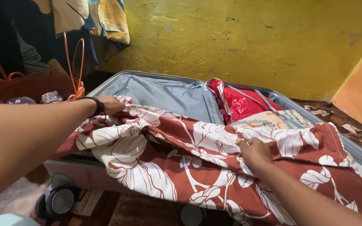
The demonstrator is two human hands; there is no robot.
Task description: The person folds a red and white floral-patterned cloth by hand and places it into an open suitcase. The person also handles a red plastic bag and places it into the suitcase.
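Head view, one moment. An open suitcase (160, 90) lies flat on the floor with its grey lining showing on the far left half. A rust-red cloth with a white leaf print (181, 163) is spread across the suitcase from left to right and spills over its near edge toward the floor. Left hand (110, 104), with a dark band at the wrist, reaches to the far left corner of the cloth and is closed on its edge, just beside the suitcase rim. Right hand (254, 151) rests on top of the cloth, right of centre, fingers curled and pinching a fold of the fabric. In the right half of the suitcase, beyond the cloth, a red plastic bag (241, 104) sits under grey straps, with a pale printed bundle (269, 119) just near of it, partly covered by the cloth. Suitcase wheels (59, 200) show at the near left. An orange woven basket (26, 86) stands at far left, holding clear plastic items. A yellow wall (252, 37) runs behind; patterned fabric (93, 16) hangs at upper left
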